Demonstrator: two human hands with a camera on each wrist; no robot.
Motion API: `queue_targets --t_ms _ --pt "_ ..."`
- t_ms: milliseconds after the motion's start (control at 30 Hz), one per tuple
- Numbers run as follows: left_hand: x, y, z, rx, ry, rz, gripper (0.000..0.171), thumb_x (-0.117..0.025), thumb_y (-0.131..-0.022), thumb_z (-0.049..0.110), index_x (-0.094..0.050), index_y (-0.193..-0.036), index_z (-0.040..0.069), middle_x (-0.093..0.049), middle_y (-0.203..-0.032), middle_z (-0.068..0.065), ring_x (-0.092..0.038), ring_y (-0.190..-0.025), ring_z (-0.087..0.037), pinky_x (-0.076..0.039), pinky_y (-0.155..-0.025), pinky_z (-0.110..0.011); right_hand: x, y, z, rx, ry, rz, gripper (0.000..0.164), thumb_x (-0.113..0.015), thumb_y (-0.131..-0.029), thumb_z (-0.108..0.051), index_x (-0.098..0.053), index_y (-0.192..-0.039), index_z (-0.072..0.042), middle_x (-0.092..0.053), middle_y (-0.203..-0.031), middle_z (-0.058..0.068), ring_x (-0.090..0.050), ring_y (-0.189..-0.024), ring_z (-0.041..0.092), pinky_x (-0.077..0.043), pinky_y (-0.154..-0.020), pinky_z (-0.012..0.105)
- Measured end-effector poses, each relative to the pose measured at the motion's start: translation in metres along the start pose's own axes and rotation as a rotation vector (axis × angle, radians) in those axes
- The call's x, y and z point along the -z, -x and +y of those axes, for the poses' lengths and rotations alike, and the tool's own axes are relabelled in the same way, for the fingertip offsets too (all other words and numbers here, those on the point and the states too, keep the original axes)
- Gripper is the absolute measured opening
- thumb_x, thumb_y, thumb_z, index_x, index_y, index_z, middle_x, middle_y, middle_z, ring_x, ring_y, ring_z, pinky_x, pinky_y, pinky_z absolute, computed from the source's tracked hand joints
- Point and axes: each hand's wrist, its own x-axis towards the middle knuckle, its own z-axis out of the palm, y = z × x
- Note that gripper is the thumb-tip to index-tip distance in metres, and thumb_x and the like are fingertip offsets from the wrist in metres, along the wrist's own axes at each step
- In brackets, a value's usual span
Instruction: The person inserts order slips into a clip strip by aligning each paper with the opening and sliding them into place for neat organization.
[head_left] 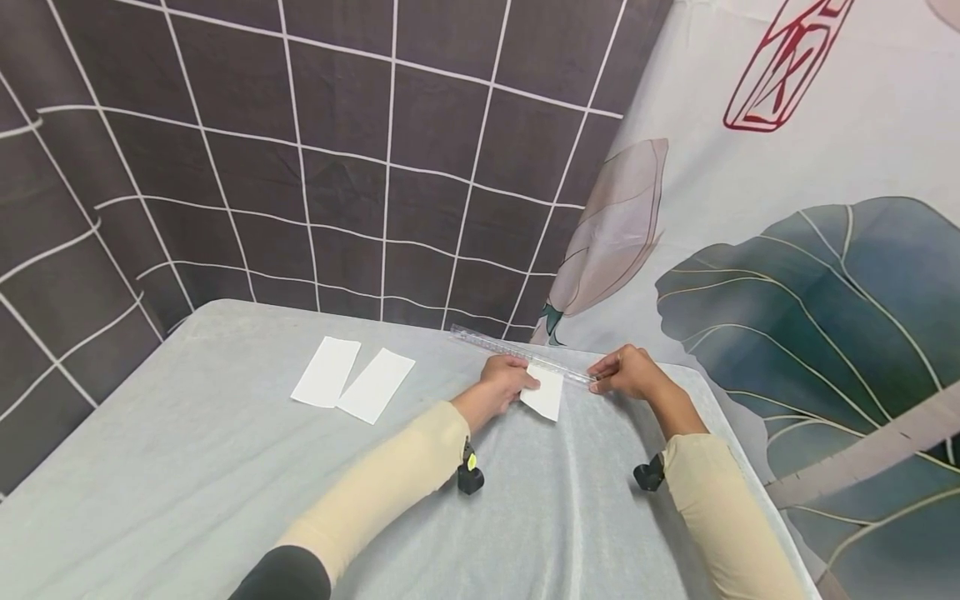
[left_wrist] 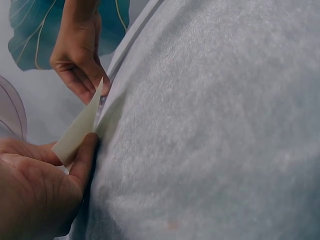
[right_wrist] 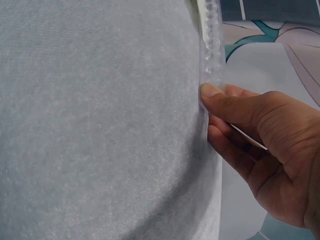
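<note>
A long clear ruler (head_left: 487, 342) runs slantwise near the table's far edge. My right hand (head_left: 628, 372) pinches its right end between thumb and fingers, and the right wrist view shows the thumb (right_wrist: 212, 92) lying on the clear plastic (right_wrist: 212, 50). A small white piece of paper (head_left: 545, 396) overlaps the ruler's near side. My left hand (head_left: 504, 382) pinches this paper at its left side. In the left wrist view the paper (left_wrist: 80, 125) stands tilted up between thumb and fingers. Whether the left fingers also grip the ruler is hidden.
Two white paper strips (head_left: 326, 372) lie side by side on the pale grey cloth (head_left: 225, 467), left of my hands. A dark gridded curtain (head_left: 337, 192) hangs behind the table, and a leaf-printed curtain (head_left: 810, 317) hangs on the right.
</note>
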Motion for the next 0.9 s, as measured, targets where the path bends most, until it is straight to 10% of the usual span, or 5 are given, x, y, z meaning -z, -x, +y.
queue_targets --t_ms 900 --pt "-0.016 0.009 -0.002 0.008 -0.016 -0.054 0.055 -0.08 -0.09 -0.013 -0.07 -0.144 -0.003 -0.073 -0.141 -0.024 -0.076 -0.098 -0.021 -0.072 -0.089 -0.033 0.001 -0.002 0.003 0.023 -0.009 0.006 0.029 -0.098 -0.087 -0.012 -0.088 -0.114 -0.003 -0.088 -0.109 0.015 -0.084 -0.102 0.027 -0.068 -0.087 0.039"
